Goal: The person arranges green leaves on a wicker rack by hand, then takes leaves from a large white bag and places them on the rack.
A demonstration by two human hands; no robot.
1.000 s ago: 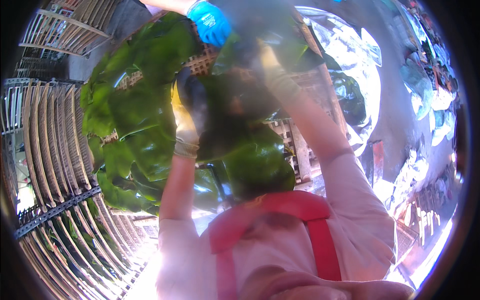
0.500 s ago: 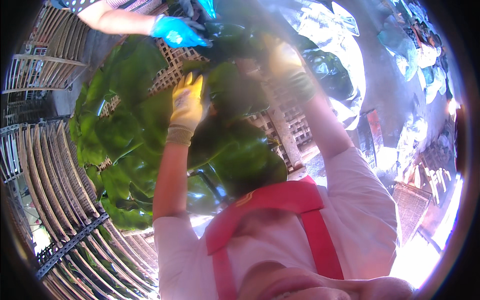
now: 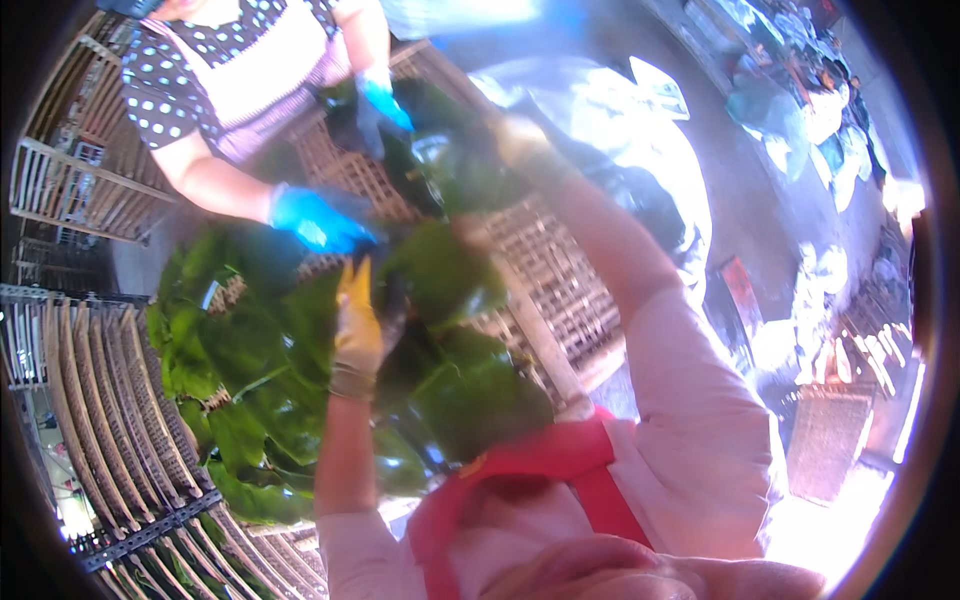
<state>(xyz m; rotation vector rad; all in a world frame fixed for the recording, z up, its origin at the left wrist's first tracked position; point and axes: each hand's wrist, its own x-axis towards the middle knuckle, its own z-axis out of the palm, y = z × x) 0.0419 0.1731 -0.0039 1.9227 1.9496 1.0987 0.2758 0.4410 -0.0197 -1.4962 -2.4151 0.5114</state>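
Large, glossy dark green leaf-like sheets (image 3: pixel 470 375) lie overlapping on a woven bamboo rack (image 3: pixel 560 275). My left hand (image 3: pixel 358 325), in a yellow and white glove, rests on the sheets with its fingers stretched away from me and apart. Reaching farther out, my right hand (image 3: pixel 525 150) is gloved too and blurred by motion. It is at the right edge of a green sheet (image 3: pixel 465 150); its fingers cannot be made out. Just beyond my left fingers is a co-worker's blue-gloved hand (image 3: pixel 315 220). Their other blue glove (image 3: pixel 385 105) touches the far sheet.
A co-worker in a polka-dot top (image 3: pixel 170 90) leans over the rack's far left. Stacked bamboo racks (image 3: pixel 115 400) line the left side. Shiny clear plastic (image 3: pixel 640 120) lies to the right around something dark. A woven panel (image 3: pixel 830 440) stands at the lower right.
The view has tilted, so more of the co-worker shows. My left hand has drawn nearer to me; my right hand has moved left. The co-worker's near glove has come closer to my left hand.
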